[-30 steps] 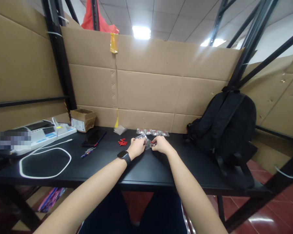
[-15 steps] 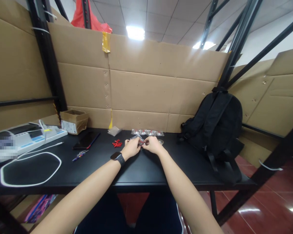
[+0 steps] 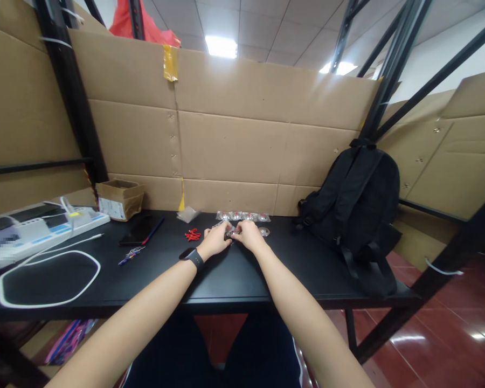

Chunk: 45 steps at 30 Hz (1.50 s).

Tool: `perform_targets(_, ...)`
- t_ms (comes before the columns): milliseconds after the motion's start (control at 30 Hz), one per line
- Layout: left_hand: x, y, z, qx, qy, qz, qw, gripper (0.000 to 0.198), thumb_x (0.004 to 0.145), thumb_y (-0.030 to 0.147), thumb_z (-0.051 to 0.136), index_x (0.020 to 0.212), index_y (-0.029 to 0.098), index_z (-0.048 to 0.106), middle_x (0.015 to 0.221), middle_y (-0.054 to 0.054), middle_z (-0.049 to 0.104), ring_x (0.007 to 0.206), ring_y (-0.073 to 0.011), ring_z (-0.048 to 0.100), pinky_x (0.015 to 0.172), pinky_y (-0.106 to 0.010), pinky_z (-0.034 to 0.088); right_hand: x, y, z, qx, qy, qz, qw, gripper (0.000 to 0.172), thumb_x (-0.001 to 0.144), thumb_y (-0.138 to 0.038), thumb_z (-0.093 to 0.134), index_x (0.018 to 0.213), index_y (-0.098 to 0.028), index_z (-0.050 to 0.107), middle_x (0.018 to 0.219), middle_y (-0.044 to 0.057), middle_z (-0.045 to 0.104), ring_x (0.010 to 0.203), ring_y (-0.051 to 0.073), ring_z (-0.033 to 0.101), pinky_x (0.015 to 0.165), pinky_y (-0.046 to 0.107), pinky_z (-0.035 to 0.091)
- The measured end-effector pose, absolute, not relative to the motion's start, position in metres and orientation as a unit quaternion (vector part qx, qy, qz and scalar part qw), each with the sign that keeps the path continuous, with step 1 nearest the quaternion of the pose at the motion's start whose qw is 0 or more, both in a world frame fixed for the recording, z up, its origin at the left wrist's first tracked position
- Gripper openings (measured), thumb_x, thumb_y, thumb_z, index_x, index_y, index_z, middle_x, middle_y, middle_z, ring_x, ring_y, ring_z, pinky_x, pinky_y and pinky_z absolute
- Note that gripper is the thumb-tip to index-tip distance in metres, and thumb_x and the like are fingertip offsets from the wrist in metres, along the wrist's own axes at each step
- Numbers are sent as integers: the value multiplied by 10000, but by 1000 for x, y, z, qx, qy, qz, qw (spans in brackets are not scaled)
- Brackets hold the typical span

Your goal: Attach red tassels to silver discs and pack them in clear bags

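Note:
Near the middle of the black table, my left hand [image 3: 215, 240] and my right hand [image 3: 249, 235] meet with their fingers pinched. Between the fingertips shows a small clear plastic packet [image 3: 230, 232], shiny, with a bit of red at its right end; its contents are too small to make out. Just behind the hands lies a row of clear packs with round red-centred pieces [image 3: 242, 216]. Beside my right hand rests a small round clear disc [image 3: 264, 231]. Left of my left hand sits a little heap of red cord pieces [image 3: 193, 235].
A clear plastic bag [image 3: 188, 214] lies near the cardboard wall [image 3: 230, 145]. Further left are a phone [image 3: 140, 230], a keychain-like bundle [image 3: 131, 255], an open cardboard box [image 3: 120, 200], and a power strip [image 3: 44, 235] with white cable [image 3: 99, 269]. A black backpack [image 3: 359, 205] stands right.
Both hands stay together over the same spot, fingers shifted slightly. The dark red piece between the fingertips shows less, the clear plastic more. The view has tilted slightly.

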<state>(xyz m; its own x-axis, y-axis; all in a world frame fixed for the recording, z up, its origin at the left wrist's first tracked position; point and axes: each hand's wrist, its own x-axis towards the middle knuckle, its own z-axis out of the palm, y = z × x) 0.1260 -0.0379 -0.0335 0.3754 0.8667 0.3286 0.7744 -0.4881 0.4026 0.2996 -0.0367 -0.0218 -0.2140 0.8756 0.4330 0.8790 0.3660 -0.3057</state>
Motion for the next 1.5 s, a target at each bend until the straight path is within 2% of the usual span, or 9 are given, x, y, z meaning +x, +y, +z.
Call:
perform_targets(100,126,-38,-35,827,494,253,87,403,807,287,645,1185,297,506,1254,-35,674,1201,-272,597,979,-433,377,305,-39,-22,-535,-797,24,279,136,756,-157,759,877,-171,697,903,50,710,850,176,663,772,255,472)
perform_targets(200,126,-37,-36,832,489,247,86,440,821,282,627,1236,313,483,1262,-34,678,1223,-271,587,988,-434,371,311,-40,-22,-521,-802,37,290,241,745,-62,729,946,-184,675,963,33,711,846,153,663,771,239,463)
perform_targets(433,126,-38,-34,839,481,245,75,486,817,260,625,1272,318,465,1285,-33,667,1231,-262,581,1001,-431,362,300,-43,-18,-566,-778,-20,271,331,724,-178,799,994,-229,615,1043,17,682,974,200,645,799,272,441)
perform_targets(633,127,-40,-32,835,491,241,63,557,805,232,625,1321,329,438,1330,-52,631,1275,-274,536,1000,-429,349,285,-44,-15,-623,-742,-46,242,355,771,-313,776,1050,-281,557,1140,4,653,930,209,664,737,279,434)
perform_targets(800,125,-35,-33,786,571,233,45,547,767,402,693,1260,265,501,1326,-122,611,1251,-338,524,965,-479,369,286,-51,-13,-628,-742,-50,230,359,782,-287,754,1067,-287,537,1159,10,650,947,224,669,725,284,431)
perform_targets(933,117,-31,-32,793,569,204,82,580,716,470,736,1227,279,538,1317,-94,624,1235,-335,542,953,-474,397,290,-60,-11,-635,-741,-40,215,384,785,-293,751,1104,-292,536,1140,29,658,949,236,673,742,293,434)
perform_targets(1133,118,-33,-28,806,546,196,116,537,723,434,736,1215,294,573,1296,-63,661,1237,-316,567,965,-461,404,287,-61,-11,-651,-731,-68,193,468,767,-341,779,1153,-295,520,1196,51,644,976,263,681,758,316,460)
perform_targets(1333,123,-39,-26,809,543,197,105,450,745,388,706,1178,313,610,1268,-43,679,1216,-323,576,971,-495,394,275,-50,-16,-694,-689,-88,188,534,815,-423,720,1263,-259,481,1232,129,626,1014,308,676,802,376,483)
perform_targets(1500,120,-38,-27,807,549,195,98,469,749,443,698,1194,320,616,1281,-51,666,1222,-334,561,966,-495,397,283,-54,-14,-683,-704,-75,177,475,814,-469,705,1200,-260,524,1236,110,615,1015,302,672,803,372,485)
